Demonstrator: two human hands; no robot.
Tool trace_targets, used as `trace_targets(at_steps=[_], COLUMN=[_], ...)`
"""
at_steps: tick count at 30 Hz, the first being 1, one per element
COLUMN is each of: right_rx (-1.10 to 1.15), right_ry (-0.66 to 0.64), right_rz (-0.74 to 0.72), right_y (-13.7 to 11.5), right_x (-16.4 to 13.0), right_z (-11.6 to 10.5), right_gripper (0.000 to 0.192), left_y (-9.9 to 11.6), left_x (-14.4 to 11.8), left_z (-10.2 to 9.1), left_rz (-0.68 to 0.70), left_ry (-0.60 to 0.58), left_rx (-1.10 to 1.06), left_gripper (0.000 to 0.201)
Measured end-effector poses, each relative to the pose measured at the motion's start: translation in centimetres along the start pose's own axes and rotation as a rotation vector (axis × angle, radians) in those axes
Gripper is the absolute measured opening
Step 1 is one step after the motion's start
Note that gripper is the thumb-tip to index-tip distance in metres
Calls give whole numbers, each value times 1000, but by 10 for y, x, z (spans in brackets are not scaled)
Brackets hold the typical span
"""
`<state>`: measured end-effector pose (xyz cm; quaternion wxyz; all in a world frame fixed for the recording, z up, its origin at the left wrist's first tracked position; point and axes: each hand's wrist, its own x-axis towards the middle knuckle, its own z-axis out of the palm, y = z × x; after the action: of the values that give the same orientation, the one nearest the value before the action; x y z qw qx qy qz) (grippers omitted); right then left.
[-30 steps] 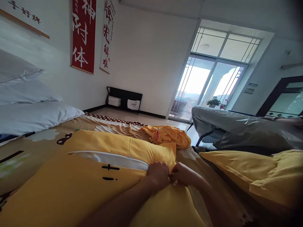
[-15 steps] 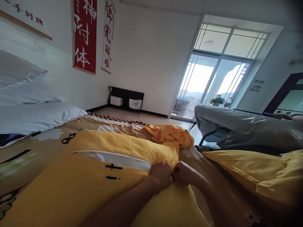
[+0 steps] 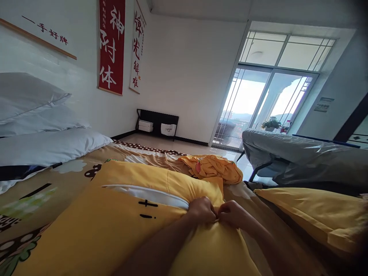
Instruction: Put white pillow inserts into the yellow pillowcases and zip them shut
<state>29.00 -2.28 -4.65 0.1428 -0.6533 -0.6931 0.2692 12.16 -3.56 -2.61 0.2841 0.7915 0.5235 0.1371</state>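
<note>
On bed, both hands (image 3: 218, 212) pinch yellow pillowcase (image 3: 115, 222) (zip end).

Yellow pillow (image 3: 115, 222) lies flat on the bed, white insert showing.

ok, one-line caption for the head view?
Both hands, left hand and right hand, pinch the yellow pillowcase at its zipper end.
</note>
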Motion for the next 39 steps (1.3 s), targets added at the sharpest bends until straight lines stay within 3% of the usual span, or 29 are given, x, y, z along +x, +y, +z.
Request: trace_targets(at_steps=[3, 13, 20, 25, 33, 39], right_rx=[5, 43, 103, 104, 113, 115], right_ry=[50, 176, 286, 377, 472, 516], right_rz=[-38, -162, -130, -147, -234, -248], right_y=[4, 5, -1, -14, -17, -17], right_x=[2, -1, -6, -15, -45, -47], right_z=[1, 23, 27, 29, 40, 38], right_gripper=[10, 13, 22, 28, 23, 20], left_y=[-3, -5, -1, 4, 3, 3], left_x=[2, 5, -20, -39, -53, -57], left_z=[1, 11, 4, 4, 16, 18], left_rz=[-20, -65, 16, 12, 118, 138], left_ry=[0, 65, 67, 155, 202, 223], left_rx=[-73, 30, 16, 39, 68, 28], left_gripper=[32, 33, 25, 28, 27, 30])
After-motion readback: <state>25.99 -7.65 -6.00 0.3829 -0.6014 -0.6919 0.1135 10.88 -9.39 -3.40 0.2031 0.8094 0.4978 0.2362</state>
